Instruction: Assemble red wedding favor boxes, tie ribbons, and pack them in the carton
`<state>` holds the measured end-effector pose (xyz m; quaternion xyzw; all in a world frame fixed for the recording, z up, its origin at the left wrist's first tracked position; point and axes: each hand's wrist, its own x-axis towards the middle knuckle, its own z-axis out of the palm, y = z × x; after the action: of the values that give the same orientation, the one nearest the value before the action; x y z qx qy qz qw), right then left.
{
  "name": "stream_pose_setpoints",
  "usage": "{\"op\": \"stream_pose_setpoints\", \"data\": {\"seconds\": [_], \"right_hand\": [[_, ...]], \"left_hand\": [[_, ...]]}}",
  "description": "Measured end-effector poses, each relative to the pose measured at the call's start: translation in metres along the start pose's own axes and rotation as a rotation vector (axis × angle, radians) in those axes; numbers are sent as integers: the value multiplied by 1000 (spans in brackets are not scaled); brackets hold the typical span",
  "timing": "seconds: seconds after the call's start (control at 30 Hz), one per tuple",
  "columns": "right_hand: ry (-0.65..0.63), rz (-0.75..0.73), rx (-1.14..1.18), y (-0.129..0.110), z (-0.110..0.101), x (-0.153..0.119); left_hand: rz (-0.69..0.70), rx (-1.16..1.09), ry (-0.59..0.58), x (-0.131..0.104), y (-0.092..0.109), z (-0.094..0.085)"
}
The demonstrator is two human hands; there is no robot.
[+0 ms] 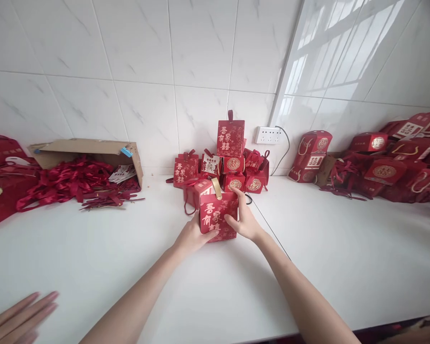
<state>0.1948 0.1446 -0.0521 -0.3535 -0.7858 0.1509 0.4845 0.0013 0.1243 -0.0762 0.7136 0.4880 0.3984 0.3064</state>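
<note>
Between my two hands stands a red gift box (pixel 225 208) with gold Chinese lettering and a gold ribbon loop on top. My left hand (pixel 193 234) grips its lower left side, thumb across the front and the other fingers hidden behind. On its right side, my right hand (pixel 246 220) presses the thumb to the front face, with a finger up along the top edge. Just behind it lies another small red box (pixel 193 197) with a ribbon handle. Further back, a red box with a dark loop (pixel 231 137) tops a stack of similar boxes (pixel 233 182).
At left a cardboard carton (pixel 84 145) lies on its side, red ribbons (pixel 75 179) spilling out. Red gift bags (pixel 3 191) and piled red boxes (pixel 385 172) flank the white table (pixel 344 258). A power strip (pixel 268 135) hangs on the wall. Another person's hand (pixel 25 317) is at lower left.
</note>
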Motion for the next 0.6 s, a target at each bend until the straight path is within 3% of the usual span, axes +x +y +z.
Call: {"op": "stream_pose_setpoints", "data": {"seconds": [0.1,0.27,0.37,0.5,0.6], "right_hand": [[-144,49,35,5,-6,2],[-88,77,107,3,-3,1],[-41,161,181,7,4,-1],[195,361,93,26,16,4],[265,411,-66,41,29,19]], "left_hand": [[-48,-7,6,0,1,-3],[-124,-86,51,1,3,-8],[-160,-17,103,7,-1,-10],[-219,115,332,20,-17,-21],[-265,213,549,30,-35,-38]]}}
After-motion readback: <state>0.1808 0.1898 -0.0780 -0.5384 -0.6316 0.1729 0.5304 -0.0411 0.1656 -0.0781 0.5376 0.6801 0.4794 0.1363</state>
